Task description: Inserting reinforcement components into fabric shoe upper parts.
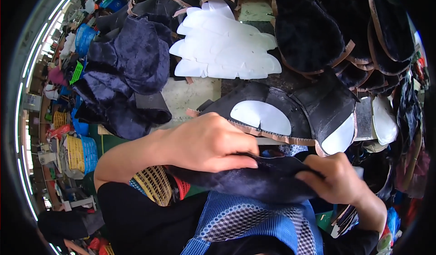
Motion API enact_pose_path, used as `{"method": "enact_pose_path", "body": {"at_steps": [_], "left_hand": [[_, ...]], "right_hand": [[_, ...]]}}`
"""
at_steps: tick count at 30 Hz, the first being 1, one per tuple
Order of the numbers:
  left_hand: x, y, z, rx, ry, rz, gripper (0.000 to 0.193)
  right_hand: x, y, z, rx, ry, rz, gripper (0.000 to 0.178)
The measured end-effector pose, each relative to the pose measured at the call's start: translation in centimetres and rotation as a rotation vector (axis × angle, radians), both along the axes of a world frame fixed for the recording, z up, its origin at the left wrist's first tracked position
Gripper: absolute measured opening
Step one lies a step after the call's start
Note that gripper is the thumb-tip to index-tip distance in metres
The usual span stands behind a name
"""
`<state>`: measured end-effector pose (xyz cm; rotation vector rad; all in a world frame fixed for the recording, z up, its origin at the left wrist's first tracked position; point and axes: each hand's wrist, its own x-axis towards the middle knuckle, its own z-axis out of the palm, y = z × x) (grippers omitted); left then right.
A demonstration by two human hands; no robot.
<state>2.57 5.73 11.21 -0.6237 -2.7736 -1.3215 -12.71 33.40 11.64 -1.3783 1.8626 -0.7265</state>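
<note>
Stretched between my two hands, over my lap, is a dark navy plush piece (254,182) with a smooth black edge on top. My left hand (213,143) pinches its upper left part, fingers bent over the edge. At its right end, my right hand (336,175) grips it with thumb in front. Just beyond lies a black panel (284,101) with tan, jagged edging and white half-oval patches (261,116). Farther off sits a pile of white scalloped cutouts (222,46). Left of them are crumpled navy plush pieces (143,55).
Dark plush pieces with tan edging (309,32) are heaped at the far right. A pale bare strip of the worktable (184,96) shows between the piles. Blue and yellow baskets (75,152) stand at the left. A yellow woven basket (154,184) is below my left forearm.
</note>
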Motion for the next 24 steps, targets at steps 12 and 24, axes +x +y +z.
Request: {"method": "enact_pose_path", "body": {"at_steps": [12, 24], "left_hand": [[-3.9, -5.1, -12.5, -0.183, 0.176, 0.266, 0.027], [-1.8, -2.6, -13.7, -0.344, 0.249, 0.405, 0.025]], "right_hand": [[-7.7, -9.5, -2.1, 0.291, 0.115, 0.146, 0.033], [-7.6, -9.8, -2.8, 0.274, 0.074, 0.184, 0.037]]}}
